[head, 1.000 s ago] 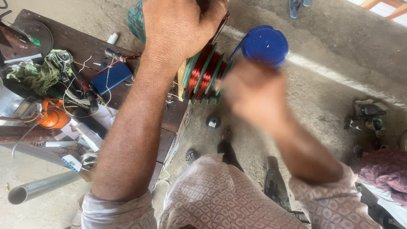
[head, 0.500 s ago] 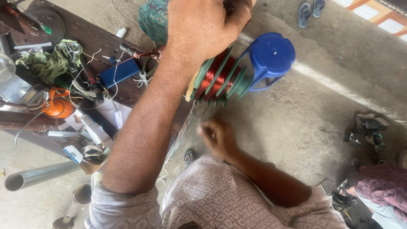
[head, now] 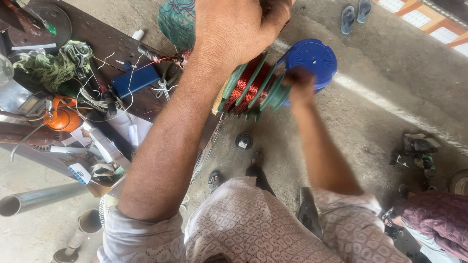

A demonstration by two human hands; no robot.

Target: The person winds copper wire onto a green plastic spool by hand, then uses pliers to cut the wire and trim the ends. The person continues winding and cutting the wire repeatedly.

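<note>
The left hand [head: 234,29] is a closed fist above the green former with copper wire coils [head: 251,87], probably heavy and delicate, so best held by its flanges, where the blurred right hand [head: 300,87] has its fingers closed.

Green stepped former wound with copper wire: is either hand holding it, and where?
The right hand grips the green stepped former wound with copper wire at its end flange. The left hand's closed fist hides its contents.

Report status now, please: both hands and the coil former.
Left hand fisted above green coil former. Right hand blurred at its blue-disc end. Nothing blocking.
</note>
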